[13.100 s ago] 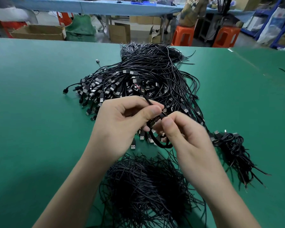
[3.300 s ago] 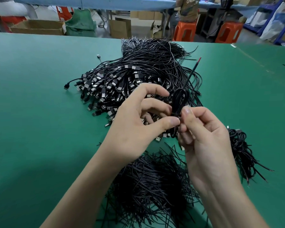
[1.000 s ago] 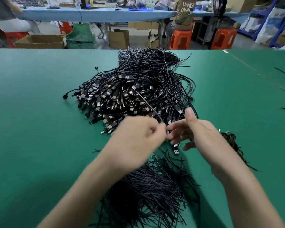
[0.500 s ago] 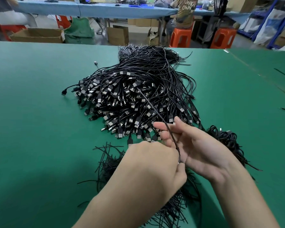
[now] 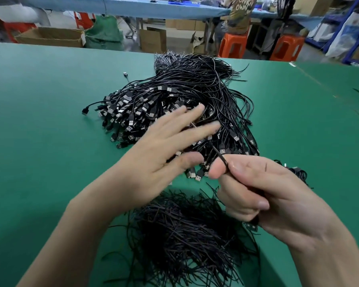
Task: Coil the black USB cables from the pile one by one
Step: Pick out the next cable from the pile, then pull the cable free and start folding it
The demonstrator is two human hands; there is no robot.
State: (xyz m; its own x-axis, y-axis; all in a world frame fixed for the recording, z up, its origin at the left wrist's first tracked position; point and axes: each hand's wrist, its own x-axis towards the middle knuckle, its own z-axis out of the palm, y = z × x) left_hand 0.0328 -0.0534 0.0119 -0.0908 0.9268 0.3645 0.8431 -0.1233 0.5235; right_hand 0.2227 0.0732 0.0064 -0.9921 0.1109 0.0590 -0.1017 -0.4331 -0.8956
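Barely begun: the right hand (image 5: 267,195) pinches one cable (image 5: 220,156) in its fingers (image 5: 217,170), left hand (image 5: 160,162) spread wide; few coils (image 5: 298,173) done, big pile (image 5: 174,94) waiting.

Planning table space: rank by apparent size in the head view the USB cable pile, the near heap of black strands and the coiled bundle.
1. USB cable pile and heap of black strands: alike; heap is nearer and cropped, so unranked.
2. Smallest: coiled bundle, partly behind the right hand.

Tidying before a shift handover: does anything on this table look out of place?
Only slightly: one silver-tipped black USB plug lies on the green table just outside the big black cable pile, at its far-left side. No damage shows.
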